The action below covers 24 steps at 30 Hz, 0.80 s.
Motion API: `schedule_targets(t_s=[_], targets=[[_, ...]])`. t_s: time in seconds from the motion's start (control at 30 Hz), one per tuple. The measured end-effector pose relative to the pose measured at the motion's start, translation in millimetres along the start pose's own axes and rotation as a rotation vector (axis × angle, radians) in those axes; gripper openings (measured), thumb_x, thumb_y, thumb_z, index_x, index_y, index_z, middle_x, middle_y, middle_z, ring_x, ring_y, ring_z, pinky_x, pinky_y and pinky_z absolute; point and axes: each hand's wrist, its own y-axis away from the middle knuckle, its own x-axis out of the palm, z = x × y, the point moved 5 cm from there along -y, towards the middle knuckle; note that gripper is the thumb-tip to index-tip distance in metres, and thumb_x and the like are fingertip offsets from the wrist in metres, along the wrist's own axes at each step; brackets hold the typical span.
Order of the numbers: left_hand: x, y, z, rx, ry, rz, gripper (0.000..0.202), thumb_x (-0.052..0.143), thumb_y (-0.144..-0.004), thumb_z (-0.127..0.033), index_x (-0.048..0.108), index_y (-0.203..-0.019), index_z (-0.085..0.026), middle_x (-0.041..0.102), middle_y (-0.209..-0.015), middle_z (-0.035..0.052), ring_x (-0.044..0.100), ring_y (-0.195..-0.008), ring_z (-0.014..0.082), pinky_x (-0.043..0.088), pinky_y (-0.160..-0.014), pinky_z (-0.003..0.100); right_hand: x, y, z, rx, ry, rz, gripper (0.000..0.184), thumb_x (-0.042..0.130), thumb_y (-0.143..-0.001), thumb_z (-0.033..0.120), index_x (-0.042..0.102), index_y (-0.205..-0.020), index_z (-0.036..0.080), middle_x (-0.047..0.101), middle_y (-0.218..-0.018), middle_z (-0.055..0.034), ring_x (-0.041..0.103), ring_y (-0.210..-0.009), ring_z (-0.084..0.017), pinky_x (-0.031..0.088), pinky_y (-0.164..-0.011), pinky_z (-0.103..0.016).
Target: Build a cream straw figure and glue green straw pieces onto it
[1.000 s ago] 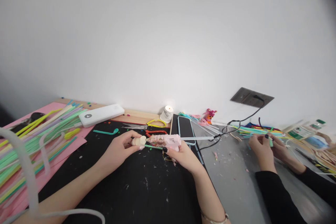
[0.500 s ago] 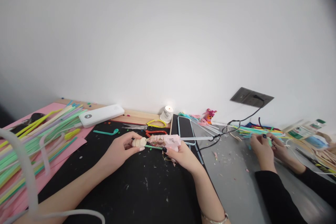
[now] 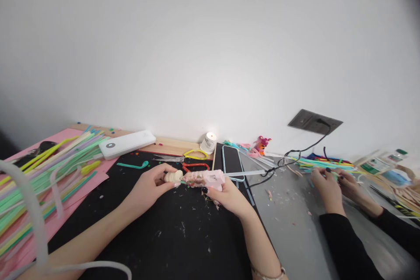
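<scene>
My left hand [image 3: 149, 186] pinches a small cream-coloured piece [image 3: 173, 176] at the nozzle end of a pink glue gun [image 3: 204, 179]. My right hand [image 3: 228, 196] is wrapped round the gun's body, holding it level just above the black mat [image 3: 157, 227]. A clear glue stick [image 3: 246, 173] sticks out of the gun's back end to the right. A thin green straw shows under the nozzle.
A heap of coloured straws [image 3: 46, 170] lies on pink paper at the left. A white power bank [image 3: 127, 143], scissors [image 3: 183, 159], a lit candle [image 3: 209, 142] and a phone [image 3: 232, 160] sit behind the hands. A co-worker's hands [image 3: 331, 183] in black sleeves handle straws at the right.
The glue gun and both my hands have shifted slightly left and down. The co-worker's hands moved a little.
</scene>
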Motion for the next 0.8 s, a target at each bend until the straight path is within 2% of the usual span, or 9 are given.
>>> schedule_targets(t_s=[0.53, 0.8], targets=[[-3.8, 0.5, -2.3, -0.005, -0.056, -0.052, 0.024, 0.066, -0.069, -0.031, 0.059, -0.089, -0.019, 0.07, -0.08, 0.0018, 0.065, -0.077, 0.0224, 0.05, -0.069, 0.03, -0.2, 0.7, 2.3, 0.012, 0.051, 0.004, 0.028, 0.055, -0.079, 0.021, 0.06, -0.106, 0.02, 0.043, -0.056, 0.0057, 0.035, -0.044, -0.007, 0.032, -0.042, -0.018], [-2.3, 0.6, -0.6, -0.008, -0.038, -0.055, 0.023, 0.067, -0.069, -0.03, 0.059, -0.088, -0.02, 0.071, -0.082, 0.0013, 0.066, -0.079, 0.0217, 0.05, -0.071, 0.029, 1.9, 0.5, 4.7, 0.008, 0.032, 0.019, 0.03, 0.056, -0.079, 0.021, 0.061, -0.109, 0.022, 0.044, -0.058, 0.0051, 0.034, -0.045, -0.007, 0.03, -0.042, -0.017]])
